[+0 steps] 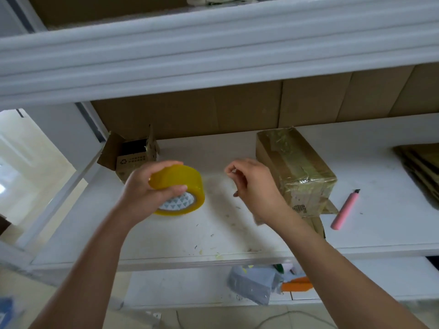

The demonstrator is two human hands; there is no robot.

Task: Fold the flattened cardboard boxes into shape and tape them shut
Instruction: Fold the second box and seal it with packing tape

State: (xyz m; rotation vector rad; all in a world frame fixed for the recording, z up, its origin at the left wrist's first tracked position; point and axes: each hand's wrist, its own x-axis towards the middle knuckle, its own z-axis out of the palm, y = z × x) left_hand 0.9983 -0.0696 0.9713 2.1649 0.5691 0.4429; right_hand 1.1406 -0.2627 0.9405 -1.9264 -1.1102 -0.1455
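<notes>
My left hand (152,188) grips a yellow roll of packing tape (183,186) from above, just over the white shelf (213,236). To its right, my right hand (251,184) has its fingers curled and pinches what looks like the free end of the tape. A faint clear strip stretches from the roll to those fingers. A closed cardboard box (297,167) wrapped in clear tape sits on the shelf behind my right hand. A small open cardboard box (133,157) stands at the back left.
A pink utility knife (345,210) lies right of the taped box. Flattened cardboard (420,165) is stacked at the far right. A thick white shelf beam (213,58) hangs overhead. On the lower shelf lie a grey bag (251,286) and an orange item (297,286).
</notes>
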